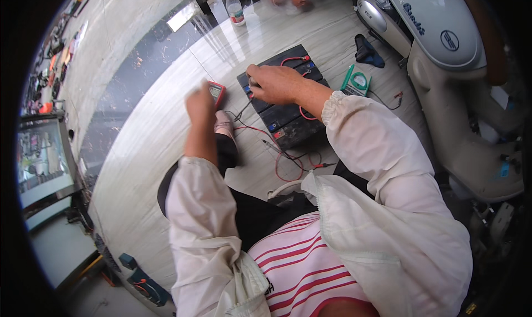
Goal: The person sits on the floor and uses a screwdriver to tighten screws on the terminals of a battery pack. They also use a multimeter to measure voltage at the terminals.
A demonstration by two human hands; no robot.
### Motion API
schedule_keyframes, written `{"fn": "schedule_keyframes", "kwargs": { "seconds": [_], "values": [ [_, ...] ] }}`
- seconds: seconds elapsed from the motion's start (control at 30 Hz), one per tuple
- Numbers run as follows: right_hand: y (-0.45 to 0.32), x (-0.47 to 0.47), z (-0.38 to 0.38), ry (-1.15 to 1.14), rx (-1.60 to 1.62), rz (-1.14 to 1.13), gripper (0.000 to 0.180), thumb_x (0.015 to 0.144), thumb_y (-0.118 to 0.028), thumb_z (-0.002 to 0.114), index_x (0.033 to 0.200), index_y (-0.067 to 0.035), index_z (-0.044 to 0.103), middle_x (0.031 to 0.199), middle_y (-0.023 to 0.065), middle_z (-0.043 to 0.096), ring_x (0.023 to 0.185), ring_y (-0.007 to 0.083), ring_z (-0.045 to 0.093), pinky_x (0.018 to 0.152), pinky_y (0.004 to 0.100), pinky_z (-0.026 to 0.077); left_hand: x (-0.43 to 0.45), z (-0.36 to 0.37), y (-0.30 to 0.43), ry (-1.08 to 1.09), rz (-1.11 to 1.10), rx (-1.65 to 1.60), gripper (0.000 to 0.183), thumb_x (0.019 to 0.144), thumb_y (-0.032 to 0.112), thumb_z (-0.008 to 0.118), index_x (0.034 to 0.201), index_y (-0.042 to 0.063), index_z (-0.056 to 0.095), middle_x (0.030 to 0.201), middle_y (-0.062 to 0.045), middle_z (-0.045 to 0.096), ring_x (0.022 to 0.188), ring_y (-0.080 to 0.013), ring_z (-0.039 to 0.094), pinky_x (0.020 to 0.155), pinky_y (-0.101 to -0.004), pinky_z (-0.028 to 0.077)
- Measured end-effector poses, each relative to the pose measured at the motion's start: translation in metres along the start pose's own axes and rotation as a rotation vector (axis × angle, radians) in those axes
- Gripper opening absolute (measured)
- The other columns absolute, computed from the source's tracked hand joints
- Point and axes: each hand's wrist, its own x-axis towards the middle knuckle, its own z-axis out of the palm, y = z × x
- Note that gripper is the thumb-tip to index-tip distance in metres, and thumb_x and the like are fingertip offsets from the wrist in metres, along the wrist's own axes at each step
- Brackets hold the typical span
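Observation:
Several black lead-acid batteries [286, 123] stand side by side on the floor before me, with red and blue terminals and short red wires on top. My right hand [274, 84] is over their left side, its fingers curled near a terminal. Something small and dark shows at its fingertips, but I cannot tell whether it is gripped. My left hand [199, 102] is blurred, with curled fingers, beside a red digital multimeter [217, 93] that it partly covers. Whether it holds anything is unclear. Red and black test leads [286, 154] lie loosely at the batteries' near end.
A green-framed dial meter [358, 82] sits right of the batteries, near a dark blue pouch-like item [368, 51]. A grey electric scooter [449, 75] fills the right side. A red-capped plastic bottle [235, 11] stands farther off. At left is a glass display case [45, 159].

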Motion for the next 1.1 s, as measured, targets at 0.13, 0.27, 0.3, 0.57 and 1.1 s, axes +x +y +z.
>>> {"fn": "schedule_keyframes", "kwargs": {
  "seconds": [0.13,0.27,0.3,0.57,1.1],
  "values": [
    [-0.002,0.014,0.005,-0.059,0.085,-0.051,0.029,0.086,-0.023,0.057,0.104,-0.003,0.048,0.091,0.0187,0.067,0.09,0.039,0.063,0.074,0.0487,0.049,-0.056,0.074,-0.099,0.039,-0.779,-1.001,0.064,0.088,0.063,0.051,0.106,0.004,0.064,0.055,0.001,0.039,0.048,-0.0102,0.038,0.043,-0.0248,0.032],
    [0.006,0.006,0.004,-0.011,0.063,0.019,0.029,0.086,-0.024,0.054,0.106,-0.003,0.047,0.092,0.0199,0.067,0.089,0.0399,0.063,0.072,0.0498,0.049,-0.079,0.097,-0.086,-0.382,-1.116,-1.163,0.071,0.088,0.07,0.044,0.114,0.006,0.059,0.053,0.007,0.017,0.042,-0.0073,0.013,0.039,-0.0217,0.013],
    [0.008,0.004,0.003,-0.01,0.071,0.022,0.029,0.086,-0.023,0.054,0.106,-0.003,0.047,0.092,0.0201,0.067,0.089,0.0399,0.063,0.073,0.0498,0.049,-0.082,0.097,-0.073,-0.383,-1.142,-1.277,0.056,0.092,0.06,0.049,0.108,0.008,0.061,0.053,0.008,0.019,0.041,-0.0068,0.014,0.038,-0.0213,0.013],
    [0.005,0.0,-0.002,-0.018,0.145,0.036,0.028,0.083,-0.018,0.055,0.106,-0.004,0.048,0.094,0.0212,0.066,0.091,0.0402,0.063,0.075,0.0496,0.048,-0.074,0.092,-0.053,-0.461,-0.969,-1.401,0.021,0.09,0.031,0.062,0.09,0.011,0.06,0.052,0.008,0.022,0.039,-0.0055,0.017,0.035,-0.0199,0.011],
    [0.015,-0.003,0.009,-0.027,0.137,-0.025,0.028,0.089,-0.023,0.06,0.108,-0.006,0.048,0.098,0.0151,0.067,0.094,0.0381,0.063,0.076,0.0477,0.048,-0.09,0.102,-0.079,-0.398,-0.538,-0.515,0.038,0.096,0.039,0.053,0.095,0.006,0.072,0.055,0.002,0.042,0.039,-0.011,0.035,0.038,-0.0289,0.029]
  ]
}}
